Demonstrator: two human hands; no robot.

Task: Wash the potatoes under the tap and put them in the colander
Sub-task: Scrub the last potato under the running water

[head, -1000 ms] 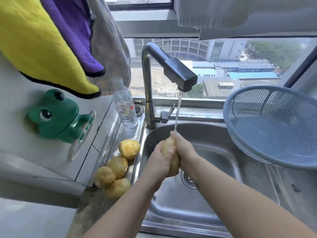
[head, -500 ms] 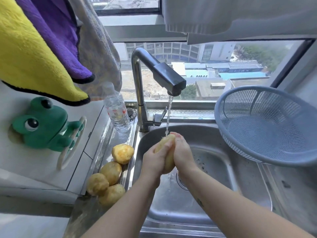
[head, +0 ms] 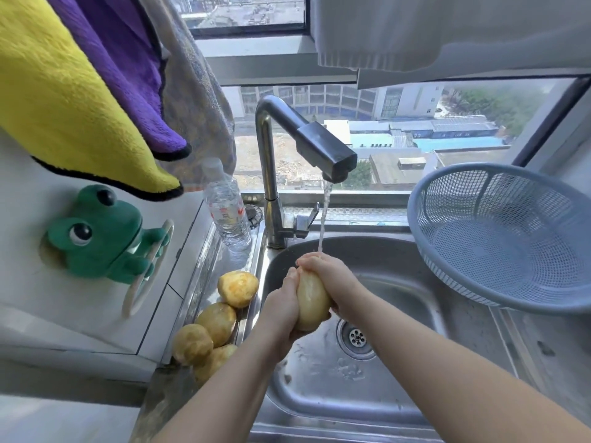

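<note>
Head view shows both hands over the stainless sink, closed together round one potato directly beneath the running tap. The left hand cups the potato's left flank and lower end with its fingers curled under. The right hand wraps over the upper end and right flank, its fingers folded across the top where the water stream lands. No gap shows between either palm and the skin, so both grips are judged fully closed on the potato. The potato stands nearly upright, slightly tilted, above and just left of the drain. Four more potatoes lie close together on the steel ledge just left of the sink and are judged unwashed. The blue colander sits tilted at the right of the sink, well apart from the hands, and holds nothing. Handling: the potato is rigid, fairly dense and not fragile, but its wet, glossy skin is likely slippery, and its tapered ends offer poor purchase. Take hold across the broad middle, with fingers and thumb on opposite flanks, and not by an end. For the carry to the colander, a one-hand wrap round the middle should suffice. Lower the potato into the mesh bowl and do not drop it, because the light plastic colander, resting tilted, could shift.
</note>
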